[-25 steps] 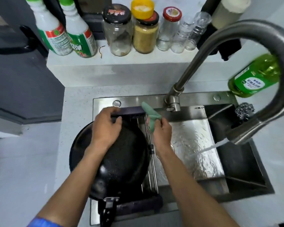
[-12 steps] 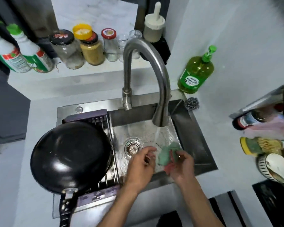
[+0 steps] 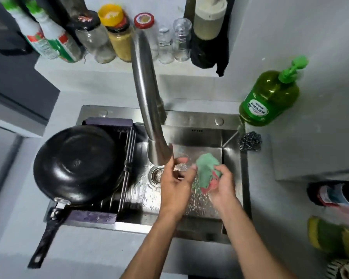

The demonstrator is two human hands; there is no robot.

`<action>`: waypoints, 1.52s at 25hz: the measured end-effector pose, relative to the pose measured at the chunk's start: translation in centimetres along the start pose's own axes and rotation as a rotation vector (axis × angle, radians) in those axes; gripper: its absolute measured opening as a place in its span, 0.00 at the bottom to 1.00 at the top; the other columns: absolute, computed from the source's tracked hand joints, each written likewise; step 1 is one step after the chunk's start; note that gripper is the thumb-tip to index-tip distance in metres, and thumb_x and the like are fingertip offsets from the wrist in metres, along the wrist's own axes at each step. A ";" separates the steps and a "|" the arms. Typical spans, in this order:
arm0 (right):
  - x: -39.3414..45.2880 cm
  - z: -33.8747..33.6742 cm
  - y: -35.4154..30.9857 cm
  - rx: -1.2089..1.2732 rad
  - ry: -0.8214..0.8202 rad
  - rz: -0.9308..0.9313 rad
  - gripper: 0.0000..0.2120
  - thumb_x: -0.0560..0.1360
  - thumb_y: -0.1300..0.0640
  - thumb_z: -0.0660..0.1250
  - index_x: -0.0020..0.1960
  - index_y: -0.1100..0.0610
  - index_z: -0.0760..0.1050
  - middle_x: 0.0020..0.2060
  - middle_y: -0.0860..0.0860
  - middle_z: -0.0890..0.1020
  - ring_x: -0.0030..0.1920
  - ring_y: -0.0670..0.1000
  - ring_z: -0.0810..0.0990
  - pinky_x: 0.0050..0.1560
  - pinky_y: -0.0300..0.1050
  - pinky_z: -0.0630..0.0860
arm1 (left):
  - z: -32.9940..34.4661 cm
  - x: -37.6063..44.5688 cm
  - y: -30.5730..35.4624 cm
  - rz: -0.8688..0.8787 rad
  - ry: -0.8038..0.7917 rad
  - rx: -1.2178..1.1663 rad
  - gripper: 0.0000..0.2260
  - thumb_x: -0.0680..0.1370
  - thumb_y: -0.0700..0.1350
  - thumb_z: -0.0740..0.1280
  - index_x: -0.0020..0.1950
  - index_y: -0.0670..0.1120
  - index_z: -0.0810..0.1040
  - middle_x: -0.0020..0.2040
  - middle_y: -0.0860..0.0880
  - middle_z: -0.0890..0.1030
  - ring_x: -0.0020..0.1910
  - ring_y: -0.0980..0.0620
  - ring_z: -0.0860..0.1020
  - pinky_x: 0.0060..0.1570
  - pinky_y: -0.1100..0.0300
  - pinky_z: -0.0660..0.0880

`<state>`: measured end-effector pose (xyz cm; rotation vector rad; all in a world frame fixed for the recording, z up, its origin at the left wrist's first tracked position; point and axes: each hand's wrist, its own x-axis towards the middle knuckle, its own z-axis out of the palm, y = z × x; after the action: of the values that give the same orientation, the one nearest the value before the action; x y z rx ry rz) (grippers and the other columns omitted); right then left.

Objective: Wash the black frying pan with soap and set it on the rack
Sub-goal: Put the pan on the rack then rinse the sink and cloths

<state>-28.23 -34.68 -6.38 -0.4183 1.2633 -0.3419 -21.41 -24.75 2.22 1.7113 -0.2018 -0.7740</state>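
Observation:
The black frying pan (image 3: pixel 79 164) lies upside down on the wire rack (image 3: pixel 127 168) over the left part of the sink, its handle (image 3: pixel 46 236) pointing toward me. Nothing touches it. My right hand (image 3: pixel 222 186) grips a green and pink cleaning cloth (image 3: pixel 207 173) under the running water in the sink basin (image 3: pixel 232 158). My left hand (image 3: pixel 175 182) is beside the cloth, fingers spread, thumb close to its edge, holding nothing. The green dish soap bottle (image 3: pixel 270 97) stands on the counter at the back right of the sink.
The curved steel faucet (image 3: pixel 147 97) arches over the basin above my left hand. A steel scourer (image 3: pixel 250 140) sits at the sink's right corner. Jars and spray bottles (image 3: pixel 48 43) line the back ledge. Bottles and a bowl crowd the right counter edge.
A second ago my left hand rested on the pan on the rack; it let go, and both hands moved right into the basin, with the cloth now under the water.

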 end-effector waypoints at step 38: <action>9.8 -3.2 -8.3 -0.965 0.074 -0.794 0.23 0.73 0.66 0.70 0.66 0.55 0.77 0.58 0.49 0.82 0.56 0.45 0.79 0.58 0.29 0.72 | 13.4 12.9 -6.6 -0.368 -0.229 -0.272 0.09 0.77 0.45 0.70 0.56 0.50 0.79 0.53 0.48 0.84 0.52 0.47 0.81 0.51 0.55 0.77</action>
<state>-28.81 -46.91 -11.39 -1.7639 1.2276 -0.3904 -21.12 -40.23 -10.07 1.4150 0.0652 -1.2134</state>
